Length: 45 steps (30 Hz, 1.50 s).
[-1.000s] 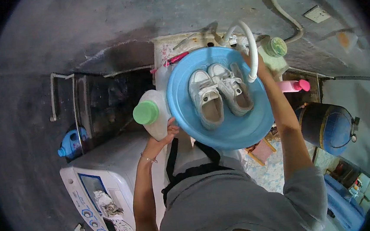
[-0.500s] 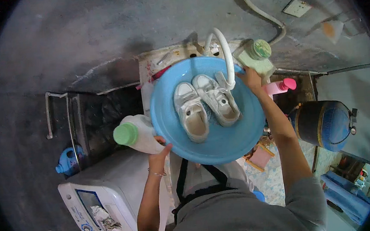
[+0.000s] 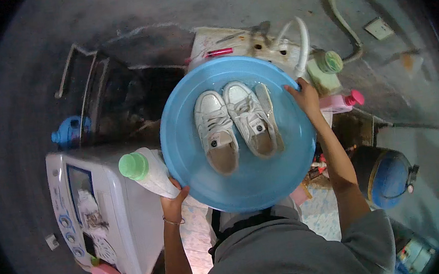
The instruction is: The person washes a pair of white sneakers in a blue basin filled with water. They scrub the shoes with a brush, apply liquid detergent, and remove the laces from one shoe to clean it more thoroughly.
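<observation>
Fingers of my left hand vanish under the blue basin, also clutching a green-capped bottle. My right hand clamps the far rim; two white sneakers lie inside, between both grips.

Green-capped white bottle, pink bottle

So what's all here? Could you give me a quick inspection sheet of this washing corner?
Surface: white washing machine at left, grey concrete floor.
Job's things: round blue basin holding a pair of white sneakers; white bottle with green cap.
Clutter: pink bottle, green-capped bottle, blue barrel.
Hands: left hand holds the white bottle at the basin's rim; right hand grips the far rim.
Cables: white hose.
Surroundings: grey walls.
</observation>
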Each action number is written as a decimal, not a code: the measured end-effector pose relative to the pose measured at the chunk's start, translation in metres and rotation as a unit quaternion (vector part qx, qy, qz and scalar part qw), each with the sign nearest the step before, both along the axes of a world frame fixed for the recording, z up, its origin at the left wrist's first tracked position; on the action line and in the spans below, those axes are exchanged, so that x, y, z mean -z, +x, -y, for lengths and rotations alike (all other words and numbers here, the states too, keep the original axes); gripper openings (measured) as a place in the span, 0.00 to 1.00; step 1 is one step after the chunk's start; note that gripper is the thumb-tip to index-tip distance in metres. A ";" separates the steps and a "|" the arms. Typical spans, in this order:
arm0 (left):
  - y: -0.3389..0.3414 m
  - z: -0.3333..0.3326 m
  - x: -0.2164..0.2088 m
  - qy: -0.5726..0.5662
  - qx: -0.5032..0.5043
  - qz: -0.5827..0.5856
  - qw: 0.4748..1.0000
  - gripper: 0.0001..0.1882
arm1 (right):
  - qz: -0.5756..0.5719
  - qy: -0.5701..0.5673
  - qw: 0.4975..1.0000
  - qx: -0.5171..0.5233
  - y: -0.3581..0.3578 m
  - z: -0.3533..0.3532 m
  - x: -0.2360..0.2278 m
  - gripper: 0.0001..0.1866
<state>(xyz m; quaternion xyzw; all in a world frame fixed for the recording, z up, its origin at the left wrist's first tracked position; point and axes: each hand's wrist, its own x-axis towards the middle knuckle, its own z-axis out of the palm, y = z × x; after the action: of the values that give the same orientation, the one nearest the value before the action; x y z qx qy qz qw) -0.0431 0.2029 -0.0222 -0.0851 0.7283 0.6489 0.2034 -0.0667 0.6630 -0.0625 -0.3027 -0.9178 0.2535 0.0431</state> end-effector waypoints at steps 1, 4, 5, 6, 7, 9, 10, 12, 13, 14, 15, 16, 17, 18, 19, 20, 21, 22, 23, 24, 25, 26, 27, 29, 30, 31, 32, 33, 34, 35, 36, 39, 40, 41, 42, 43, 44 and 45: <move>0.006 -0.003 0.007 -0.016 0.004 -0.014 1.000 0.14 | -0.008 0.000 1.000 -0.002 -0.003 -0.002 -0.002 0.23; 0.021 -0.020 0.029 -0.015 -0.001 -0.049 0.999 0.14 | -0.033 -0.001 0.999 -0.012 -0.019 -0.020 -0.006 0.21; 0.025 -0.028 0.033 -0.011 -0.004 -0.058 0.998 0.14 | -0.046 -0.006 0.999 -0.027 -0.026 -0.028 -0.009 0.21; 0.030 -0.037 0.044 -0.002 -0.016 -0.076 0.997 0.14 | -0.059 -0.005 0.997 -0.043 -0.034 -0.034 -0.007 0.20; 0.037 -0.043 0.051 0.004 -0.035 -0.070 0.997 0.13 | -0.066 -0.010 0.996 -0.059 -0.040 -0.035 -0.005 0.20; 0.051 -0.059 0.063 0.016 -0.080 -0.059 0.995 0.13 | -0.084 -0.030 0.992 -0.090 -0.056 -0.036 -0.003 0.19; 0.059 -0.071 0.060 -0.005 -0.085 -0.030 0.996 0.12 | -0.086 -0.027 0.990 -0.111 -0.063 -0.045 0.003 0.19; 0.075 -0.084 0.065 0.004 -0.118 -0.024 0.993 0.10 | -0.076 -0.039 0.983 -0.160 -0.078 -0.049 0.013 0.19; 0.084 -0.094 0.068 -0.008 -0.137 -0.012 0.990 0.10 | -0.065 -0.042 0.980 -0.186 -0.088 -0.058 0.018 0.18; 0.092 -0.105 0.074 -0.022 -0.153 -0.013 0.988 0.11 | -0.053 -0.056 0.974 -0.211 -0.102 -0.066 0.027 0.18; 0.100 -0.120 0.080 -0.038 -0.168 -0.011 0.985 0.13 | -0.038 -0.071 0.968 -0.237 -0.116 -0.073 0.038 0.18; 0.102 -0.136 0.078 -0.073 -0.183 -0.001 0.980 0.17 | -0.028 -0.087 0.968 -0.233 -0.126 -0.076 0.040 0.18; 0.110 -0.148 0.078 -0.065 -0.209 0.022 0.976 0.17 | -0.019 -0.108 0.968 -0.226 -0.130 -0.071 0.041 0.18; 0.133 -0.161 0.087 -0.086 -0.235 0.016 0.968 0.16 | -0.034 -0.155 0.938 -0.308 -0.127 -0.051 0.025 0.16; 0.143 -0.171 0.094 -0.102 -0.256 0.007 0.961 0.16 | -0.020 -0.116 0.939 -0.324 -0.134 -0.055 0.040 0.16; 0.151 -0.182 0.097 -0.115 -0.278 0.000 0.954 0.15 | -0.007 -0.075 0.939 -0.337 -0.146 -0.075 0.073 0.16; 0.160 -0.196 0.101 -0.128 -0.298 -0.001 0.946 0.15 | 0.010 -0.031 0.937 -0.349 -0.160 -0.083 0.097 0.16; 0.172 -0.218 0.108 -0.142 -0.321 0.006 0.936 0.15 | 0.056 0.003 0.928 -0.369 -0.160 -0.061 0.086 0.17; 0.183 -0.237 0.120 -0.129 -0.352 0.004 0.927 0.15 | 0.044 -0.041 0.918 -0.393 -0.160 -0.052 0.088 0.18; 0.188 -0.254 0.136 -0.110 -0.380 0.006 0.918 0.14 | 0.039 -0.079 0.908 -0.411 -0.164 -0.049 0.095 0.19; 0.211 -0.245 0.151 -0.097 -0.405 -0.001 0.909 0.14 | 0.029 -0.122 0.897 -0.424 -0.154 -0.027 0.103 0.19; 0.226 -0.260 0.175 -0.018 -0.440 0.050 0.896 0.14 | 0.023 -0.070 0.890 -0.450 -0.161 -0.032 0.118 0.20; 0.228 -0.259 0.183 0.051 -0.467 0.101 0.877 0.13 | 0.018 -0.029 0.881 -0.471 -0.177 -0.021 0.131 0.20; 0.244 -0.254 0.192 0.063 -0.525 0.109 0.842 0.13 | 0.031 -0.046 0.867 -0.494 -0.171 0.022 0.129 0.20; 0.231 -0.247 0.167 0.072 -0.566 0.136 0.810 0.13 | 0.013 -0.052 0.859 -0.508 -0.172 0.036 0.139 0.20; 0.239 -0.259 0.189 0.048 -0.592 0.103 0.798 0.13 | 0.003 -0.061 0.848 -0.526 -0.169 0.035 0.154 0.20; 0.249 -0.270 0.207 0.049 -0.609 0.132 0.781 0.12 | 0.015 -0.062 0.847 -0.528 -0.163 0.031 0.166 0.20; 0.248 -0.269 0.211 0.051 -0.621 0.157 0.766 0.12 | 0.022 -0.063 0.848 -0.526 -0.159 0.037 0.169 0.20; 0.251 -0.266 0.219 0.067 -0.610 0.158 0.773 0.12 | 0.026 -0.062 0.849 -0.524 -0.154 0.043 0.175 0.20; 0.253 -0.269 0.232 0.066 -0.613 0.151 0.773 0.11 | 0.028 -0.046 0.851 -0.522 -0.152 0.041 0.186 0.20; 0.255 -0.268 0.254 0.063 -0.617 0.141 0.772 0.11 | 0.028 -0.033 0.852 -0.522 -0.148 0.045 0.204 0.20; 0.267 -0.259 0.311 0.069 -0.603 0.141 0.782 0.10 | -0.004 -0.009 0.843 -0.537 -0.137 0.045 0.264 0.21; 0.273 -0.262 0.330 0.077 -0.591 0.153 0.788 0.10 | -0.014 -0.017 0.843 -0.537 -0.134 0.037 0.293 0.22; 0.280 -0.267 0.352 0.086 -0.579 0.166 0.794 0.10 | -0.022 -0.025 0.843 -0.537 -0.128 0.027 0.322 0.22; 0.286 -0.266 0.378 0.033 -0.559 0.121 0.820 0.09 | -0.019 -0.021 0.849 -0.528 -0.116 0.029 0.343 0.22; 0.296 -0.266 0.402 0.028 -0.547 0.122 0.828 0.09 | 0.006 -0.005 0.854 -0.521 -0.105 0.028 0.364 0.22; 0.305 -0.268 0.426 0.008 -0.540 0.122 0.833 0.09 | 0.031 0.011 0.858 -0.513 -0.093 0.025 0.385 0.22; 0.307 -0.271 0.438 -0.013 -0.533 0.122 0.837 0.09 | 0.056 0.025 0.861 -0.506 -0.087 0.022 0.400 0.22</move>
<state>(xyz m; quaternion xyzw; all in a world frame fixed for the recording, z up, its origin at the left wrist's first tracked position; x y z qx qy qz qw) 0.2643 0.4744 -0.4604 -0.5413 0.5479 0.6317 -0.0879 -0.1539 0.6406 -0.4623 0.1906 -0.9515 0.2002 -0.1348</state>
